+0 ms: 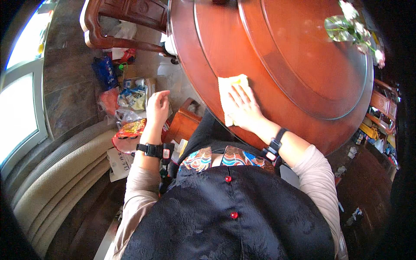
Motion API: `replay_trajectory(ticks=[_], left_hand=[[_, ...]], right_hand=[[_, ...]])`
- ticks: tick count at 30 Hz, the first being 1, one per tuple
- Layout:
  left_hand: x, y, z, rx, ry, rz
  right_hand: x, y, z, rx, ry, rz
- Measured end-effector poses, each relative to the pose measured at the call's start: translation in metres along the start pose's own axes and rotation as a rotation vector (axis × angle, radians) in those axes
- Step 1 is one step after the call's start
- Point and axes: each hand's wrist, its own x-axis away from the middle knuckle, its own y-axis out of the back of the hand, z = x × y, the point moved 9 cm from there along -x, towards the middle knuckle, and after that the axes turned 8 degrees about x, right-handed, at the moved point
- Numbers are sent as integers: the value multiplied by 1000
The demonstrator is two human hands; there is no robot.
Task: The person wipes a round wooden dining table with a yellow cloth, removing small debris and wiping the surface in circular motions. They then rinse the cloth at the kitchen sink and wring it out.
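- Right hand (243,108) flat on cloth (228,93), fingers (237,93) spread and pressing down, nothing gripped.
- Cloth pale yellow, lying on round red-brown table (277,52) near its rim; directly under the right fingers, with a strip showing beyond the fingertips and along the thumb side.
- Long axis of cloth running roughly from wrist end toward fingertips, in line with the hand.
- Left hand (157,106) off the table, hanging in the air over the floor, fingers loosely curled, holding nothing; cloth well to the right of these fingers.
- Right hand the nearer one by far: touching cloth; left hand apart from it, with the table rim between.
- Black wrist straps (149,149) on both forearms.
- Beyond the right fingertips: raised turntable disc (312,56), then flowers (355,28) at its far side.
- Below and left of the left fingers: heap of bags and packets (128,102) on the floor; wooden chair (125,21) farther off; small wooden stool (184,123) just right of the left wrist.
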Motion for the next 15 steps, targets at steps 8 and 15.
replay_trajectory(ticks=[8, 15], left_hand=[[-69, 35, -6, -69, -155, -22], [-75, 37, 45, 2, 85, 39]], right_hand=[[-167, 76, 13, -84, -19, -303], [-34, 28, 10, -201, 235, -163]])
